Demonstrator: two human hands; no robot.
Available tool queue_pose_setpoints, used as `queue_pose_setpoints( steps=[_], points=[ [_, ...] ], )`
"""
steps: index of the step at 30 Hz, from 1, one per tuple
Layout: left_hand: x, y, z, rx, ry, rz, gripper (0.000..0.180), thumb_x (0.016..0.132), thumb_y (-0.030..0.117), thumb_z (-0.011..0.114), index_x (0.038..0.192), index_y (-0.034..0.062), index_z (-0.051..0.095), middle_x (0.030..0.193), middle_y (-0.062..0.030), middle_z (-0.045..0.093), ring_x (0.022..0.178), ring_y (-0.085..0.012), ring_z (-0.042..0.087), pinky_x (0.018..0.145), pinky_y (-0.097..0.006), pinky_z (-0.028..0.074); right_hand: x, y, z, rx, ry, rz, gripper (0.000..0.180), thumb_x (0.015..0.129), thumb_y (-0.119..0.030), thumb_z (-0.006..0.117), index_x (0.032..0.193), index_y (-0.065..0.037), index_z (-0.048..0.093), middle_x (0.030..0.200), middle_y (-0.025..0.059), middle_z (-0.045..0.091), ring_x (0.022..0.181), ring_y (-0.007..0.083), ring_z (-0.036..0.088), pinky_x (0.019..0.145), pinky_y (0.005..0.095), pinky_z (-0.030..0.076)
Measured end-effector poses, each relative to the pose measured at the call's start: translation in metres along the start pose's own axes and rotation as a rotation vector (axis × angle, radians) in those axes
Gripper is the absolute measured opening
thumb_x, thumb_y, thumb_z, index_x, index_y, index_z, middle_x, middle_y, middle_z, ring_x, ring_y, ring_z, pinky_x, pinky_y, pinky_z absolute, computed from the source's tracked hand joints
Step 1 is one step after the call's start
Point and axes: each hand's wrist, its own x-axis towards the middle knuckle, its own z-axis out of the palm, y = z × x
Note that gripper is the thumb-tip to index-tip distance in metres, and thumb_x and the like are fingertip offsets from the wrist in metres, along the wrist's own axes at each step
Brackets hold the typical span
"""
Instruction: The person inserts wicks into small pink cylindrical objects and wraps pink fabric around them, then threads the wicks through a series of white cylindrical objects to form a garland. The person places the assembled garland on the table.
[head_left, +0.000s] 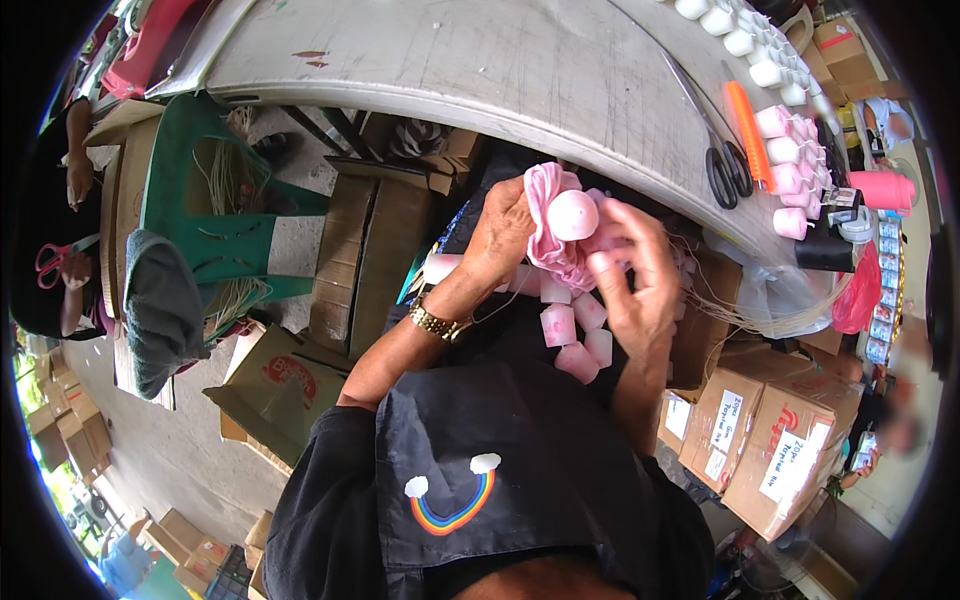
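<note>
- The left hand (503,232) grips a bunch of pink cloth (548,235), its fingers wrapped round the gathered folds, holding them tight.
- The right hand (640,268) comes in from the other side; its fingers are curled in narrow, pinching at the cloth just under a round pink cap (573,215).
- The cap sits at the top of the cloth bundle, its rounded end facing up toward the camera; the bundle's long axis runs from the cap down toward the lap.
- The bundle is held in the air over the lap, just off the near edge of the grey worktop (480,70), not resting on it.
- Small pink and white cups (572,335) lie loose in the lap on the dark apron (520,440), just below the hands.
- A gold watch (438,322) is on the left wrist.
- On the worktop near its right end lie black-handled scissors (722,165), an orange stick (748,130) beside them, and rows of pink cups (790,165) and white cups (745,40).
- Cardboard boxes (770,440) stand on the floor to the right; a green plastic chair (215,215) is to the left.
</note>
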Motion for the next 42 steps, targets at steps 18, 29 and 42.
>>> queue_pose_setpoints(
  steps=[18,29,42],
  points=[
    [-0.017,0.105,-0.034,0.715,0.261,0.023,0.032,0.070,0.003,0.043,0.094,-0.0020,0.063,0.063,-0.0024,0.049,0.059,-0.0080,0.051,0.052,-0.025,0.047,0.016,0.029,0.008,1.560,-0.046,0.657,0.043,0.096,-0.033,0.054,0.119,0.004,0.052,0.099,0.0199,0.062,0.076,0.0273,0.061,0.070,0.0368,0.050],
    [-0.016,0.083,0.023,-0.013,-0.301,-0.270,0.058,0.094,0.054,0.048,0.120,0.0017,0.050,0.093,-0.0103,0.059,0.070,-0.0132,0.059,0.047,-0.026,0.055,0.021,-0.030,0.015,0.058,0.132,-0.223,0.027,0.097,-0.014,0.051,0.116,0.003,0.059,0.124,0.0153,0.052,0.110,0.0211,0.053,0.093,0.0329,0.043],
    [-0.011,0.053,0.035,-0.110,0.136,0.057,0.054,0.097,0.056,0.036,0.110,0.0043,0.046,0.087,-0.0097,0.055,0.059,-0.0094,0.045,0.052,-0.026,0.051,0.017,-0.034,0.044,0.002,0.320,-0.242,0.033,0.080,-0.011,0.075,0.107,-0.002,0.058,0.102,0.0109,0.053,0.089,0.0204,0.054,0.074,0.0296,0.046]
  ],
)
